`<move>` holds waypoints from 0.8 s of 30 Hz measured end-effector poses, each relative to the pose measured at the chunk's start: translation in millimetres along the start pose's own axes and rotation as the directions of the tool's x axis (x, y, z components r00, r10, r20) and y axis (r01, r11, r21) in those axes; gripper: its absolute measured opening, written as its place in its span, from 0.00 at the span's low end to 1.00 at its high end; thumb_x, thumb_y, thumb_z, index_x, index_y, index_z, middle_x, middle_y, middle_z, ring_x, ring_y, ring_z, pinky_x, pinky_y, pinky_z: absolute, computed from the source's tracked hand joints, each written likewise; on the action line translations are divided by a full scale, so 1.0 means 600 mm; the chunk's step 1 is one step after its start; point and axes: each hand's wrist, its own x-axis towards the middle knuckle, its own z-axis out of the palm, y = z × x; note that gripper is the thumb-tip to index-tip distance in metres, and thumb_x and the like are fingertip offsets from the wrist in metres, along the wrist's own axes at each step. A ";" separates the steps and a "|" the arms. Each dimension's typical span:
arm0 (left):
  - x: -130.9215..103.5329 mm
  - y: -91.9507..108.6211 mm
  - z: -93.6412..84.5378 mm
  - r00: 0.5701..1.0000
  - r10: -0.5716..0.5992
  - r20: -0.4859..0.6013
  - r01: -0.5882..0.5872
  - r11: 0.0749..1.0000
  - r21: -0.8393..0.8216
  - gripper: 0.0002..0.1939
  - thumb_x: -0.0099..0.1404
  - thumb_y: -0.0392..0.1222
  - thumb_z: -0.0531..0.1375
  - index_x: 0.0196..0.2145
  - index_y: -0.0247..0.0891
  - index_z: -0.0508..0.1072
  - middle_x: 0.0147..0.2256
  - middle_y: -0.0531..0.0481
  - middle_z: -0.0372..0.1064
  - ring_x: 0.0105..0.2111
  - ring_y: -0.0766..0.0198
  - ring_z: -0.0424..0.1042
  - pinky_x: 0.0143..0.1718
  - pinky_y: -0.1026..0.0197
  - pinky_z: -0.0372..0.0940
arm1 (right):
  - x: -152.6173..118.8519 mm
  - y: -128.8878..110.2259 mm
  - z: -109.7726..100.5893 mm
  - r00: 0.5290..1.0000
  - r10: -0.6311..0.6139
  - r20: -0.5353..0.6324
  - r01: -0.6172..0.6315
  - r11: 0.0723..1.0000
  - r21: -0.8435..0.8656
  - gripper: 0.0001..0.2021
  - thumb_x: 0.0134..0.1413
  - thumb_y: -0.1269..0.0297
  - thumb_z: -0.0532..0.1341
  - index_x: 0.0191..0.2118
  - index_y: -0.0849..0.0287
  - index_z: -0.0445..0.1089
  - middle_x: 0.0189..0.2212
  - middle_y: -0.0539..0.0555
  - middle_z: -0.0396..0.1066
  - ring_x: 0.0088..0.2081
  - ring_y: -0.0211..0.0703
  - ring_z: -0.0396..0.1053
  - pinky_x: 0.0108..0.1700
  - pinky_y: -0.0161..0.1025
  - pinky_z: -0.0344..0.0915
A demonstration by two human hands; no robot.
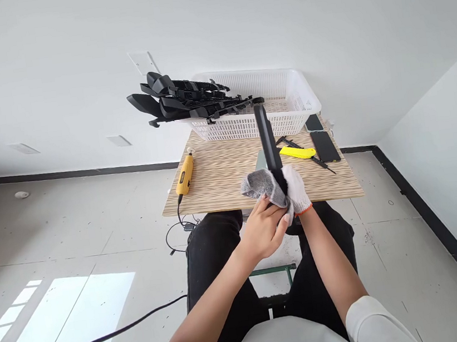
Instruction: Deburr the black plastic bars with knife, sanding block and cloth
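A long black plastic part stands nearly upright over the near edge of the table. My right hand, in a white knit glove with an orange cuff, is closed around its lower right side. My bare left hand presses a grey cloth against the part's lower left side, the fingers closed on the cloth. Part of the cloth hangs loose to the left. The part's lower end is mostly hidden behind my hands. To the right of the part lies a yellow utility knife on the table.
A white plastic basket at the back of the table holds several black plastic parts jutting out leftward. A corded yellow rotary tool lies at the left. Phones and thin dark tools lie right. A black cable crosses the floor.
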 end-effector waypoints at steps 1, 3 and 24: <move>-0.001 -0.002 0.009 1.000 0.010 -0.001 -0.010 1.000 0.005 0.19 0.75 0.39 0.47 0.42 0.38 0.78 0.40 0.47 0.78 0.56 0.52 0.67 0.64 0.43 0.57 | -0.003 0.000 0.001 1.000 0.023 -0.008 -0.023 1.000 0.014 0.20 0.55 0.42 0.61 0.34 0.55 0.71 0.32 0.54 0.73 0.39 0.46 0.71 0.42 0.42 0.71; -0.001 -0.009 0.032 0.999 0.023 -0.038 -0.022 0.999 0.038 0.16 0.74 0.39 0.50 0.36 0.38 0.78 0.36 0.47 0.78 0.54 0.52 0.69 0.57 0.47 0.64 | -0.007 0.001 0.004 0.995 0.097 0.013 -0.097 0.993 0.067 0.18 0.55 0.44 0.61 0.33 0.55 0.68 0.28 0.51 0.70 0.33 0.44 0.70 0.36 0.42 0.70; -0.070 -0.051 0.121 0.958 -0.288 -0.004 0.267 0.892 -0.364 0.21 0.68 0.35 0.56 0.57 0.44 0.68 0.46 0.39 0.76 0.45 0.51 0.76 0.41 0.50 0.74 | -0.010 -0.028 0.013 0.972 0.190 -0.135 -0.124 0.911 0.393 0.29 0.55 0.38 0.59 0.51 0.58 0.71 0.27 0.53 0.76 0.23 0.39 0.70 0.25 0.36 0.69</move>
